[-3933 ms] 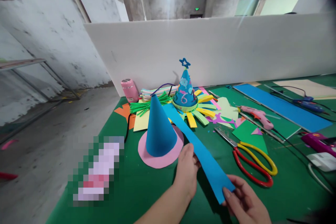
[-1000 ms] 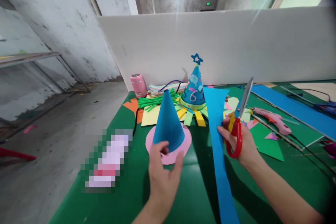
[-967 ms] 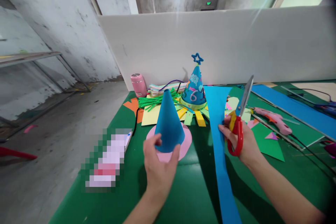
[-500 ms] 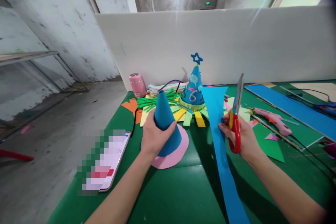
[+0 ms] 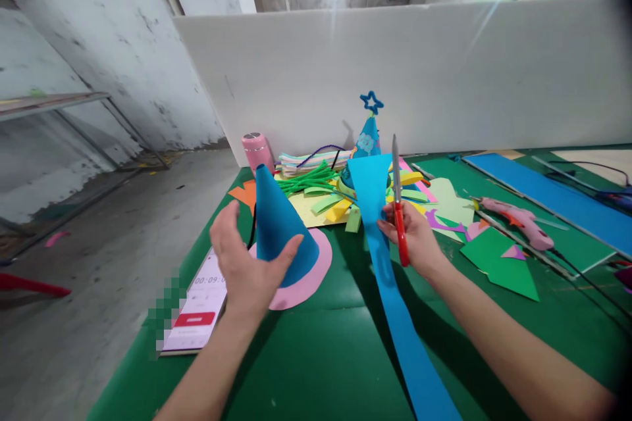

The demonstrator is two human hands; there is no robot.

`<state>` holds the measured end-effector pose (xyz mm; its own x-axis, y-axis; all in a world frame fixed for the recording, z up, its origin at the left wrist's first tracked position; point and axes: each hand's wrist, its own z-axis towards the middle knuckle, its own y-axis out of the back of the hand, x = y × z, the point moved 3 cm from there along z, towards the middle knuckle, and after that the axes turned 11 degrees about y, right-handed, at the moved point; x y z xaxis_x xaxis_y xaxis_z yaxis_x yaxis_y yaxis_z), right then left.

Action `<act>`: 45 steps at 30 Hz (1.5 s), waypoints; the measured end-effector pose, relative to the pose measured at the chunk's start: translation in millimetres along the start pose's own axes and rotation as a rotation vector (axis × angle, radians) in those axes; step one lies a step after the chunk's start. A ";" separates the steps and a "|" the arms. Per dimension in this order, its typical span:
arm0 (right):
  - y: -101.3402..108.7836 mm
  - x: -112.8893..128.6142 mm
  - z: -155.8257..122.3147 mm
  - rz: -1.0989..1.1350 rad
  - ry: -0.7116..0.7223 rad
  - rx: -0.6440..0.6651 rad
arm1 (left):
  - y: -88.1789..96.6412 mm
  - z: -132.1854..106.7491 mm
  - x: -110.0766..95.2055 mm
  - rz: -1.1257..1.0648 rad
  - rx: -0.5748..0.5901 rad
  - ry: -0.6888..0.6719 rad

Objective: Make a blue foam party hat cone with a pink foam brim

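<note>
A blue paper cone stands on a round pink paper base. Around the cone's left side, my left hand is open with the fingers spread. The thumb overlaps the cone's lower front; whether it touches I cannot tell. Farther right, my right hand pinches a long blue paper strip and also holds red-handled scissors, blades pointing up. The strip hangs down toward the near edge of view. Behind it, partly hidden, is a decorated blue party hat with a star on top.
A phone lies at the table's left edge. Green pipe cleaners and a pink bottle are at the back. On the right are a pink glue gun with its cord, green paper scraps and a blue sheet.
The cone and its pink base have shifted left, and my left hand has loosened from around the cone. My right hand has moved left with the strip and scissors, now covering part of the party hat.
</note>
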<state>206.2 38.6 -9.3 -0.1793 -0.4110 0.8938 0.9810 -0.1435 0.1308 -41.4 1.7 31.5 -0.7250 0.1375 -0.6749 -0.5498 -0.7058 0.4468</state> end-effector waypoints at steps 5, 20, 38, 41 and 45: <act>-20.3 -9.0 7.6 0.038 0.012 0.036 | -16.5 -73.3 -21.1 -0.271 0.674 0.361; -7.6 -12.9 -10.5 0.040 -0.207 0.032 | -50.3 -125.0 -17.1 -0.632 1.174 1.080; -9.4 13.9 -141.5 0.101 -0.390 0.084 | -39.0 -132.9 -18.2 -0.840 1.113 1.215; -11.6 7.5 -144.8 0.095 -0.408 0.099 | -32.4 -144.5 -20.0 -0.864 1.128 1.295; -10.3 8.6 -145.8 0.103 -0.454 0.063 | -30.3 -156.8 -22.5 -0.867 1.174 1.289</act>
<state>183.6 -94.7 -65.5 -0.0443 0.0172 0.9989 0.9971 -0.0617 0.0453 56.7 -88.9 -58.9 0.2416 -0.7578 -0.6061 -0.8888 0.0778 -0.4516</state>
